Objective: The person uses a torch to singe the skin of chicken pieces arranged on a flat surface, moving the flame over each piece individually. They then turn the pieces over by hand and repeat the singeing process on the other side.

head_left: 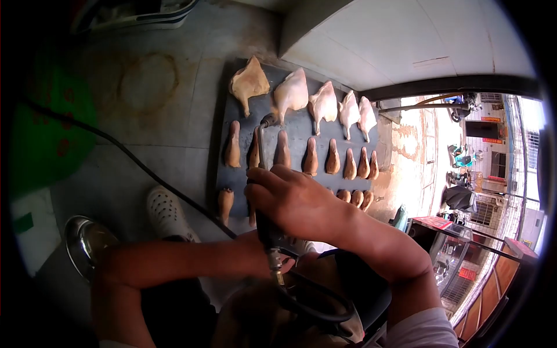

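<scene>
My right hand (296, 200) is closed around the dark handle of a torch-like tool (261, 145), whose thin metal tube ends in a nozzle over the tray. My left hand (261, 255) is at the lower end of the handle, behind a metal fitting (275, 264); its fingers are mostly hidden. Beyond my hands, a dark tray (232, 95) holds rows of poultry pieces. Several pale leg quarters (292, 95) form the far row, with the nozzle at the near edge of one. Browner drumsticks (232, 145) lie in the middle and near rows, partly covered by my right hand.
A black hose (139, 159) crosses from the left toward my hands. At the lower left is a metal bowl (87, 243), beside a light clog (165, 211). Something green (58, 127) stands at the left. A white wall (406, 40) borders the tray, with a street on the right.
</scene>
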### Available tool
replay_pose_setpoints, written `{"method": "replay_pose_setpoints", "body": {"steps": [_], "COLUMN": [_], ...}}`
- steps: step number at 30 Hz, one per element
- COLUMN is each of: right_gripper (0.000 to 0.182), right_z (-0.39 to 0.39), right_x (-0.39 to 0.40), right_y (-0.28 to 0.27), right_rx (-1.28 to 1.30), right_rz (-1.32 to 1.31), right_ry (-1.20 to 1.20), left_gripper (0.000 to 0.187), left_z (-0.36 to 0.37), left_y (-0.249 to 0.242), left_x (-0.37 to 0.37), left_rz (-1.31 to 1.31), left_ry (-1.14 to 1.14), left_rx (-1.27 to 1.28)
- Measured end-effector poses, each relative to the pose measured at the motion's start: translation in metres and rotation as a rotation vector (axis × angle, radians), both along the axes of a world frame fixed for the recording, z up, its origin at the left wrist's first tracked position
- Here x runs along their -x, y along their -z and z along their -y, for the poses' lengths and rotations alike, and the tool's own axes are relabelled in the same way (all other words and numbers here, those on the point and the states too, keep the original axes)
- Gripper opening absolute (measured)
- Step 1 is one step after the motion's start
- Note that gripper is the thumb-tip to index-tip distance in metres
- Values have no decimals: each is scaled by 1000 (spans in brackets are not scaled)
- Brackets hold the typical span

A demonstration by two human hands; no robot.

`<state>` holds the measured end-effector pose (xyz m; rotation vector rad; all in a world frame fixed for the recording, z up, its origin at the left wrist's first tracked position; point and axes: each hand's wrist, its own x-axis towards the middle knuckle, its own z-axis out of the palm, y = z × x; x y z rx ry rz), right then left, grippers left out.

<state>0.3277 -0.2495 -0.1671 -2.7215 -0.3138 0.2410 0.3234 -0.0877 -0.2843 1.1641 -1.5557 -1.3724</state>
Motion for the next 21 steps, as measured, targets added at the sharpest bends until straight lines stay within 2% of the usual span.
{"method": "replay_pose_setpoints", "body": {"steps": [3,4,7,8,10,11,12,13,16,18,21], "right_gripper": [22,22,22,22,26,23,20,17,22,25,37], "right_z": [-3,-4,-7,-8,-11,-11,-11,-12,-21,-22,-25], "right_x": [17,20,29,31,38,44,48,53,71,80,95], "right_y": [1,3,4,2,1,-1,-4,-5,5,11,-5], "right_rx": [-14,-20,-36,-43,-71,-73,-73,-70,-115,-145,-233], "right_rz": [16,30,58,57,65,152,238,326,346,386,255], "right_ry": [71,83,109,109,140,116,92,64,201,252,330], "left_gripper": [23,23,21,21,24,26,31,29,21,19,16], "left_z": [-15,-5,-17,-24,-35,-39,-41,-43,-49,-59,-54], "left_y": [-21,-50,-81,-89,-122,-142,-159,-179,-229,-236,-255], "left_x": [-18,-35,-45,-46,-38,-33,-31,-25,5,34,79], "left_rz": [142,217,310,325,503,592,582,591,629,626,625], "left_ry": [111,333,291,243,213,196,228,251,344,306,237], "left_rx": [-59,-167,-208,-101,-222,-280,-166,-205,-296,-264,-271]}}
